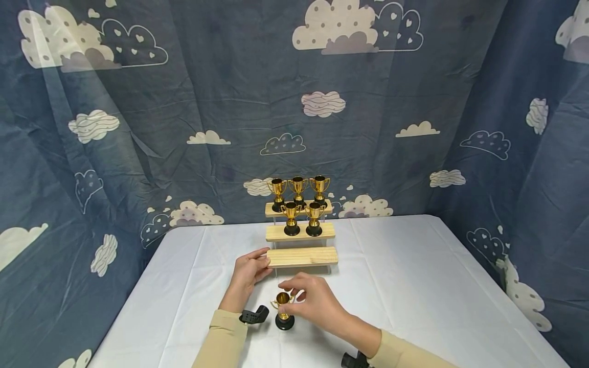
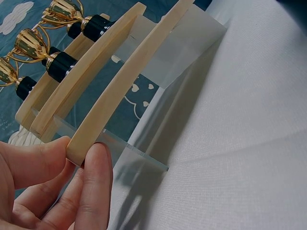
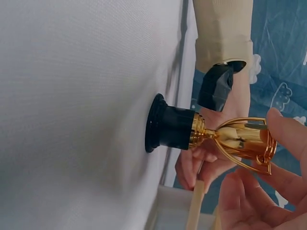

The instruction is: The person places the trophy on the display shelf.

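Observation:
A small gold trophy cup (image 1: 284, 309) with two handles and a black base is upright over the white table. My right hand (image 1: 317, 301) pinches its cup near the rim, thumb on one side and fingers on the other, also seen in the right wrist view. Whether the base touches the cloth I cannot tell. At the left end of the bottom board of a three-step wooden display stand (image 1: 302, 257), my left hand (image 1: 248, 276) grips the wood between thumb and fingers. In the left wrist view, that board (image 2: 129, 76) has nothing standing on it.
Three gold trophies (image 1: 298, 190) stand on the top step and two (image 1: 314, 220) on the middle step. Clear panels (image 2: 168, 52) support the boards. White cloth covers the table (image 1: 395, 286); a dark blue cloud-print curtain (image 1: 257, 92) hangs behind and at both sides.

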Motion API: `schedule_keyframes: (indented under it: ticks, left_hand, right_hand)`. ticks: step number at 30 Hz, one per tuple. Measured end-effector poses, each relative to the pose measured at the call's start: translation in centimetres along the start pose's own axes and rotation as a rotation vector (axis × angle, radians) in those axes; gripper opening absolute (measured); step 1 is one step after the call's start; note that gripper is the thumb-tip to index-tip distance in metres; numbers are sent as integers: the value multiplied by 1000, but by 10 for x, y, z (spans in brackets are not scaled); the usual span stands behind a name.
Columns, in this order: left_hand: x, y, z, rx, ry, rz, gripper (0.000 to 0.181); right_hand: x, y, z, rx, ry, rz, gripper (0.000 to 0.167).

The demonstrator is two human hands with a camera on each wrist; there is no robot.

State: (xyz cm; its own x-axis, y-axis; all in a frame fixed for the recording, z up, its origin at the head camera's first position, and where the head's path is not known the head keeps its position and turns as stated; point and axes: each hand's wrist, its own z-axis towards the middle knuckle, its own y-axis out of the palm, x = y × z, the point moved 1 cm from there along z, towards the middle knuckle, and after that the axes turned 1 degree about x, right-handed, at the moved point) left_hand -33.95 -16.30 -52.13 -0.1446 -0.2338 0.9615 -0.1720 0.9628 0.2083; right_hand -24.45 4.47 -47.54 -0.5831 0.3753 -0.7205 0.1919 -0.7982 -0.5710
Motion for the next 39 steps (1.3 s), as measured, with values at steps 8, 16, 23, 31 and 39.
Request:
schedule_keyframes:
  ticks: [8,16,23,31,39]
  left_hand:
    - [1,0,0,-1,-11,9,41]
    - [1,0,2,1,-13,0,42]
    - [0,0,2,3,-15,3,42]
    - [1,1,0,6,-9,5,41]
    - [2,2,-2,19,-10,20,39]
  right_hand:
    - [1,3,1,-2,-31,-27,30]
    - [0,6,0,27,-79,-63,29]
    - [0,7,-2,35,-84,-97,27]
    - [-1,8,-1,38,-100,-109,27]
    - [-3,7,-1,30,-92,-113,27]
